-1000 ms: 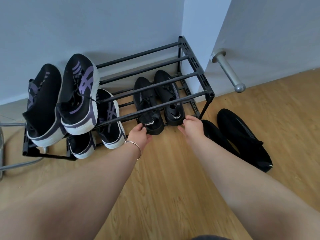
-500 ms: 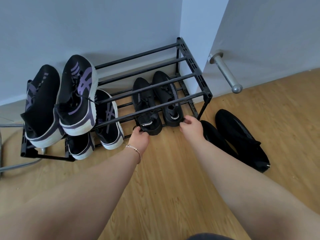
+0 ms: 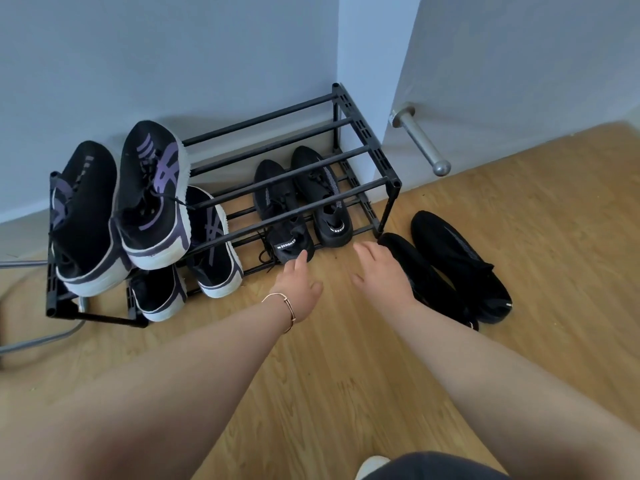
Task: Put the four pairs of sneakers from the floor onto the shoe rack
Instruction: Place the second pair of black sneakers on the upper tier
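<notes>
A black two-tier shoe rack [image 3: 360, 131] stands against the wall. On its top left sit two black-and-purple sneakers [image 3: 152, 199]. A second black-and-purple pair [image 3: 211, 244] rests on the lower tier at left. A black knit pair [image 3: 304, 209] sits on the lower tier at right. Another all-black pair [image 3: 457, 265] lies on the wooden floor right of the rack. My left hand [image 3: 299, 289] is open just in front of the black knit pair's heel. My right hand [image 3: 381, 271] is open, beside the toe of the floor pair.
A metal door stopper [image 3: 420, 142] juts from the door at the right. A grey tube [image 3: 38, 341] curves along the floor at the left. Open wooden floor [image 3: 346, 375] lies in front of the rack.
Both hands have let go of the black knit pair's heels and drawn back toward me with fingers spread. The pair stays on the lower tier.
</notes>
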{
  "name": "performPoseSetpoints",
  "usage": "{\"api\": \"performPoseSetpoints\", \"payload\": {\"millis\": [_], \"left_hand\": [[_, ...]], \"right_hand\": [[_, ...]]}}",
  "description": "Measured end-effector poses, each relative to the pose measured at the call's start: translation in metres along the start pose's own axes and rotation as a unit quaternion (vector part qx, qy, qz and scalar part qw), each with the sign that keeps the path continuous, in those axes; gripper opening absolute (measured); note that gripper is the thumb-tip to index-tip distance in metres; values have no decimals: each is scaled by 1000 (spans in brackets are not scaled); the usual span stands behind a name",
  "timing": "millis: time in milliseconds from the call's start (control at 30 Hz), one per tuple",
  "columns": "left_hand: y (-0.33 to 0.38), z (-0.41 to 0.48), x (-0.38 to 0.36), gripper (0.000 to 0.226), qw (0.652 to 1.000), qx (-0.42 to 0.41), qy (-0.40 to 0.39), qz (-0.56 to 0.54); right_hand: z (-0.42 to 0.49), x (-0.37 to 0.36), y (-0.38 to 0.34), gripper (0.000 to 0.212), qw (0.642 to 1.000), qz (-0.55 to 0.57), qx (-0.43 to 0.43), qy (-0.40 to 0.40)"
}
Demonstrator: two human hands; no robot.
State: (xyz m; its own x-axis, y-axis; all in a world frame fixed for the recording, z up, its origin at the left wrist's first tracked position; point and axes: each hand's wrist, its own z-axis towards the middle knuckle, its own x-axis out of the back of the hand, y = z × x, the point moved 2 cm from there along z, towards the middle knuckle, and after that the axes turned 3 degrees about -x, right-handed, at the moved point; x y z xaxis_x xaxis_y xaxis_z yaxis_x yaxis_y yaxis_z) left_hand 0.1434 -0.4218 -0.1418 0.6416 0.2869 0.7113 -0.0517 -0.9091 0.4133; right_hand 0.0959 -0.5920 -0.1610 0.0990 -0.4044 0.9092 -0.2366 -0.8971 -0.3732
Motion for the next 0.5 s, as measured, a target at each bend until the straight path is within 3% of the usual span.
{"api": "performPoseSetpoints", "payload": {"millis": [233, 500], "left_hand": [[20, -16, -14, 83, 965, -79, 36, 247], [49, -31, -40, 81, 930, -122, 57, 342]], "right_hand": [[-39, 10, 15, 65, 989, -145, 7, -4], [-96, 41, 62, 68, 972, -225, -62, 10]]}}
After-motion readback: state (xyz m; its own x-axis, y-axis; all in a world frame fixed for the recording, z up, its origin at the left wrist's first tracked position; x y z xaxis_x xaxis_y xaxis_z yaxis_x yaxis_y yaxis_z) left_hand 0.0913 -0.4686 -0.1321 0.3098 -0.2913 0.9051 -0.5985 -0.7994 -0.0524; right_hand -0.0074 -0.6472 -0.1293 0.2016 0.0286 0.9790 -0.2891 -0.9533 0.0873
